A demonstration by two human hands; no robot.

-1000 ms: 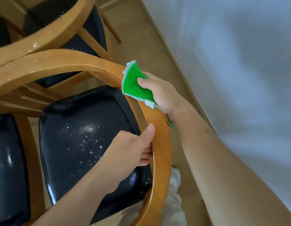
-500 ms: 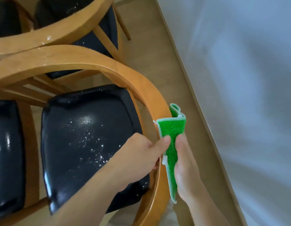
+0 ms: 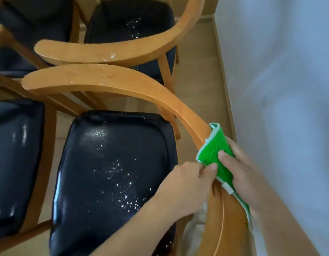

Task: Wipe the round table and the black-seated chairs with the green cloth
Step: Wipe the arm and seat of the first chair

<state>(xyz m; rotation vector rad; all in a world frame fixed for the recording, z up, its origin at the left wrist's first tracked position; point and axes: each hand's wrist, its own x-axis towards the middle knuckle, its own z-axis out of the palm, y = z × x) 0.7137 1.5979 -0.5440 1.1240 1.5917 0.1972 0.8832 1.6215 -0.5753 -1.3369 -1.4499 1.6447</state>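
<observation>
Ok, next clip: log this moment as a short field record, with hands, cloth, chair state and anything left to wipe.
view: head camera, looking down at chairs by a white wall
right hand: presses the green cloth against the curved wooden backrest of the near chair
left hand: grips the same backrest, thumb touching the cloth's edge
near black seat: shiny, speckled with white droplets, not wiped
far chair seat: droplets too
round table: not in view

A home dining corner, it looks: wooden black-seated chairs (image 3: 112, 163) crowded beside a pale wall (image 3: 280, 71), wood-look floor (image 3: 197, 80).
</observation>
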